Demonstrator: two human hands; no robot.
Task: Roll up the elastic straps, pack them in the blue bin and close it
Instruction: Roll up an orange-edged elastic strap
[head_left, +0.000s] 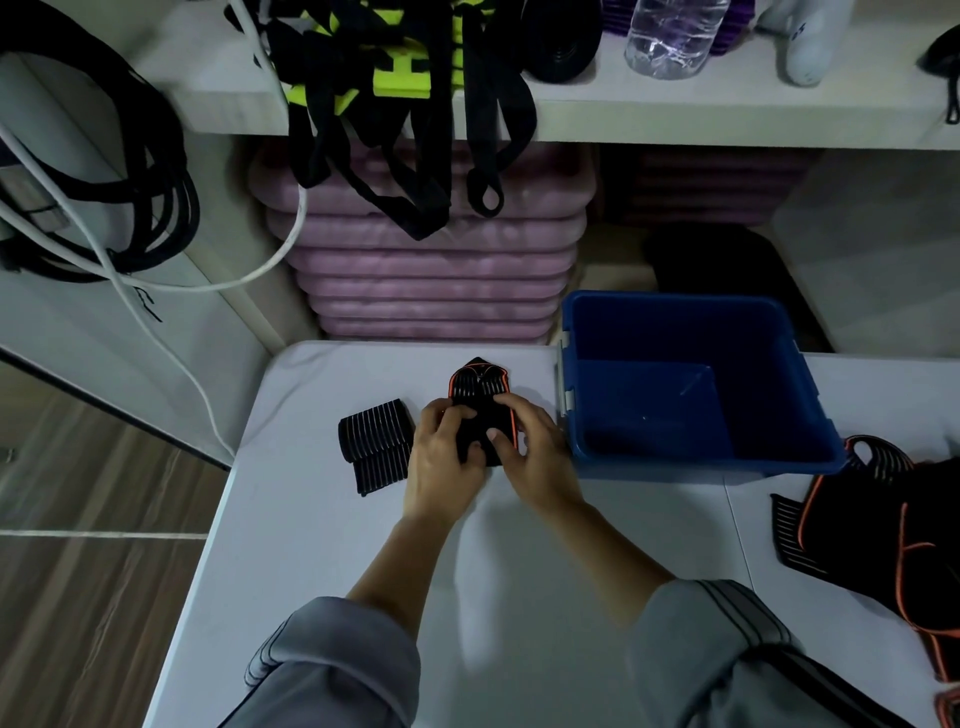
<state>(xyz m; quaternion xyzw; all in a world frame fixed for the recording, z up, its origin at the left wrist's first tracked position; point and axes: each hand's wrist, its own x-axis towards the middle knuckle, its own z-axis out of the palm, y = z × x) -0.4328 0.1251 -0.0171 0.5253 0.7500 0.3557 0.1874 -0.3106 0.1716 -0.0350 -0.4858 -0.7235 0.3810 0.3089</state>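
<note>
RISKS
- Loose straps (883, 530), orange-trimmed, heaped near the right side of the table (363, 571): tangled together, liable to snag and drag one another on lifting
- Strap in hand (480, 395), black with orange piping, at mid-table, just left of the blue bin (649, 395): likely to spring open on any slackening of the grip, and to roll crooked under uneven pressure from the two sides
- Rolled strap (376, 441), black with pale stripes, lying on the table just left of the hands, not yet packed: apt to uncoil if left unattended
- Blue bin: open, seemingly empty (no lid anywhere in view), so the closing step is in doubt

POSE
- Forearms: reaching forward out of grey sleeves, converging at mid-table
- Left hand (447, 447): fingers curled over the near, rolled end of the strap
- Right hand (530, 447): thumb pressed on top of the roll, fingers hooked over its orange edge
- Both gripping the one strap, with its unrolled tail flat on the table, pointing away from the body
</note>
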